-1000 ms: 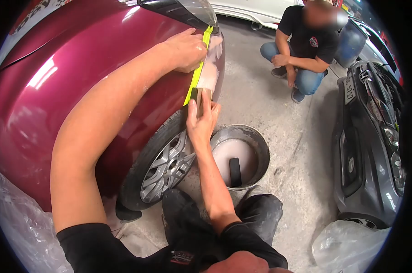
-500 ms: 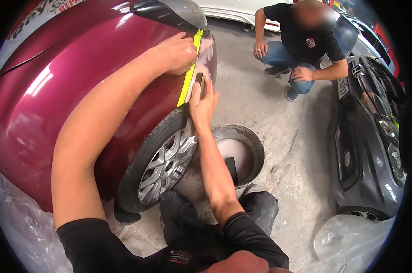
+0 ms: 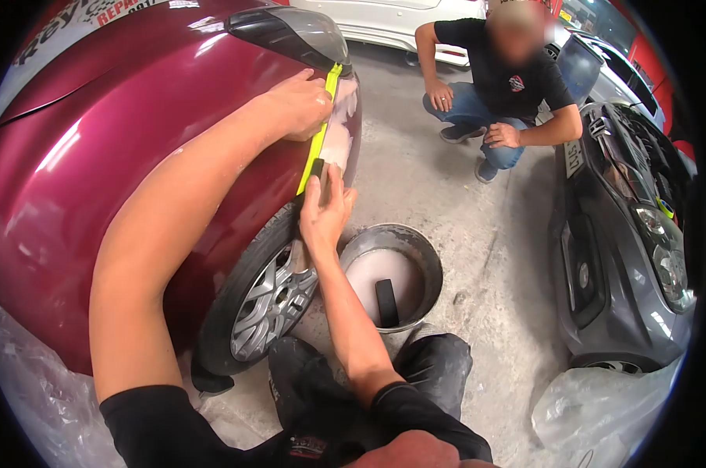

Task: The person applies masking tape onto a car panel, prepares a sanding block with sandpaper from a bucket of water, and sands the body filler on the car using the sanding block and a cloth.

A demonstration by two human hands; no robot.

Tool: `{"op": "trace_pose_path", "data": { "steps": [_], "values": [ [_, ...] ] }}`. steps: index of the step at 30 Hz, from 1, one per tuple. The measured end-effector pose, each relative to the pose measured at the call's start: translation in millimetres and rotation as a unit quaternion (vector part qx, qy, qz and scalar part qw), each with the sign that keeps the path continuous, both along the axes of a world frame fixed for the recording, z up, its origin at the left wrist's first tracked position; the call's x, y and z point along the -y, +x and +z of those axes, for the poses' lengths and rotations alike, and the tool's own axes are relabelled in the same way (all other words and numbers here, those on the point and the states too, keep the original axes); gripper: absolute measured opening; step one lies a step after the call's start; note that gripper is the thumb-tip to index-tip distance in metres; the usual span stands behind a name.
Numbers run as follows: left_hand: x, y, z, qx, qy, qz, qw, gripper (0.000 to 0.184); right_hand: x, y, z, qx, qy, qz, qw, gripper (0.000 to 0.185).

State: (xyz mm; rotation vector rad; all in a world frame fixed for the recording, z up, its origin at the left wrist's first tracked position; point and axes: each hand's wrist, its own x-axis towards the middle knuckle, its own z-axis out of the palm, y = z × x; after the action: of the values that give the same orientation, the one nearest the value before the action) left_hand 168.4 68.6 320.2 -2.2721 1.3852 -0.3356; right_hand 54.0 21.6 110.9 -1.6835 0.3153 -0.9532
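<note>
My left hand (image 3: 300,105) rests on the maroon fender (image 3: 165,86) beside a strip of yellow-green tape (image 3: 319,140), its fingers partly hidden. In my right hand (image 3: 327,209), closed fingers hold a small dark block (image 3: 317,167) against the bodywork by the tape's lower end. Pale, whitish filler (image 3: 337,144) covers the panel edge right of the tape. Below my right hand, a round tub (image 3: 432,269) holds cloudy liquid, with a black block (image 3: 386,303) standing partly in it.
The car's wheel (image 3: 271,300) is under the fender, left of my right forearm. A person (image 3: 517,86) squats at the upper right. A dark grey car front (image 3: 602,257) stands on the right, with clear plastic sheeting (image 3: 595,409) below it.
My right hand went up along the filler with the block, then came back down. My left hand stays by the tape. The other person's hands moved apart onto the knees. The view shifted slightly.
</note>
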Motion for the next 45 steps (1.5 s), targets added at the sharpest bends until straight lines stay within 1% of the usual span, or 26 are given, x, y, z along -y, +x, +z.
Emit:
{"op": "trace_pose_path", "data": {
  "steps": [1, 5, 7, 9, 11, 14, 15, 17, 20, 21, 24, 25, 27, 29, 30, 31, 33, 35, 36, 37, 39, 40, 41, 42, 44, 45],
  "values": [
    [0.9, 1.7, -1.3, 0.001, 0.001, -0.002, 1.000, 0.023, 4.4, 14.2, -2.0, 0.030, -0.016, -0.025, 0.999, 0.055],
    [-0.5, -2.6, 0.1, -0.003, 0.004, 0.003, 1.000, 0.023, 32.2, 60.0, -9.5, -0.019, 0.024, -0.047, 0.998, 0.054],
    [0.7, -1.3, 2.2, -0.005, -0.001, 0.003, 1.000, 0.023, 25.6, 47.4, -8.7, -0.013, 0.010, -0.056, 0.998, 0.054],
    [-0.9, 3.2, -1.9, -0.014, -0.005, -0.002, 1.000, 0.023, -3.1, 7.0, -9.8, 0.016, -0.020, -0.020, 0.999, 0.053],
    [-1.7, 4.3, -4.8, 0.000, 0.015, 0.008, 1.000, 0.025, -5.1, 3.0, -4.8, 0.019, -0.005, -0.016, 1.000, 0.055],
    [1.0, 4.0, -1.3, 0.016, 0.023, 0.003, 1.000, 0.026, 26.5, 55.4, -12.3, -0.023, 0.045, -0.035, 0.998, 0.061],
    [-1.3, 3.1, -2.1, 0.011, 0.021, 0.002, 1.000, 0.027, 39.4, 68.1, -15.0, -0.042, 0.077, -0.014, 0.996, 0.061],
    [-0.3, 0.9, 0.1, 0.008, 0.029, 0.003, 1.000, 0.027, 39.9, 77.2, -26.3, -0.027, 0.047, -0.041, 0.998, 0.059],
    [1.7, 1.5, 1.5, 0.011, 0.041, 0.018, 0.999, 0.027, 3.0, 14.8, -13.6, -0.009, 0.003, -0.019, 1.000, 0.056],
    [2.5, 1.9, 2.9, 0.008, 0.036, 0.013, 0.999, 0.027, -1.6, 8.6, -13.4, 0.019, 0.035, -0.002, 0.999, 0.056],
    [0.6, -2.7, 4.8, -0.002, 0.029, 0.008, 1.000, 0.026, 23.9, 54.3, -19.6, -0.003, 0.041, -0.046, 0.998, 0.058],
    [-0.8, -3.0, 5.0, 0.001, 0.034, 0.011, 0.999, 0.026, 38.8, 71.6, -21.6, -0.065, 0.080, -0.034, 0.994, 0.059],
    [1.6, -1.5, 3.5, 0.011, 0.040, 0.009, 0.999, 0.025, 46.0, 87.6, -33.5, -0.076, 0.083, -0.038, 0.993, 0.058],
    [4.2, 0.0, 4.7, 0.018, 0.037, 0.013, 0.999, 0.024, 23.2, 56.4, -30.3, -0.030, 0.031, -0.054, 0.998, 0.057],
    [3.0, 1.8, 3.7, 0.015, 0.029, 0.007, 0.999, 0.024, 10.4, 23.5, -16.9, -0.040, 0.024, -0.009, 0.999, 0.055],
    [0.7, 4.2, 0.7, 0.008, 0.025, 0.003, 1.000, 0.024, -2.9, 5.0, -15.5, 0.012, 0.032, 0.002, 0.999, 0.054],
    [-0.3, 4.8, -1.7, 0.008, 0.022, -0.004, 1.000, 0.024, 3.6, 15.5, -15.4, 0.016, 0.018, -0.010, 1.000, 0.054],
    [-0.5, 2.1, 1.7, 0.000, 0.019, -0.008, 1.000, 0.024, 24.5, 51.4, -21.5, -0.004, 0.051, -0.035, 0.998, 0.057],
    [-1.2, 3.7, -0.3, 0.001, 0.012, -0.011, 1.000, 0.023, 41.5, 87.9, -47.2, -0.003, 0.104, -0.004, 0.995, 0.058],
    [-1.0, 2.4, -0.6, 0.006, 0.021, -0.006, 1.000, 0.024, 50.6, 96.3, -48.6, -0.041, 0.117, -0.004, 0.992, 0.058],
    [1.9, 1.8, 0.8, 0.020, 0.033, 0.000, 0.999, 0.024, 40.1, 89.2, -55.3, 0.027, 0.086, -0.013, 0.996, 0.057],
    [-0.1, 7.3, -0.3, -0.001, 0.012, -0.015, 1.000, 0.024, 28.5, 53.3, -35.7, -0.021, 0.055, -0.002, 0.998, 0.056],
    [2.7, 9.1, 2.1, 0.022, 0.017, -0.014, 1.000, 0.023, 11.8, 9.4, -9.7, -0.074, 0.026, 0.011, 0.997, 0.055],
    [4.3, 8.3, 2.4, 0.037, 0.026, -0.010, 0.999, 0.022, -2.1, -4.9, -17.5, -0.010, 0.068, 0.049, 0.996, 0.053],
    [-0.6, 11.3, -9.7, 0.075, 0.023, -0.029, 0.996, 0.021, 4.6, 12.1, -29.6, 0.033, -0.007, 0.000, 0.999, 0.052],
    [-3.4, 10.7, -9.8, 0.059, 0.011, -0.036, 0.998, 0.021, 21.3, 34.6, -35.1, 0.013, -0.005, 0.006, 1.000, 0.053]
  ]
}}
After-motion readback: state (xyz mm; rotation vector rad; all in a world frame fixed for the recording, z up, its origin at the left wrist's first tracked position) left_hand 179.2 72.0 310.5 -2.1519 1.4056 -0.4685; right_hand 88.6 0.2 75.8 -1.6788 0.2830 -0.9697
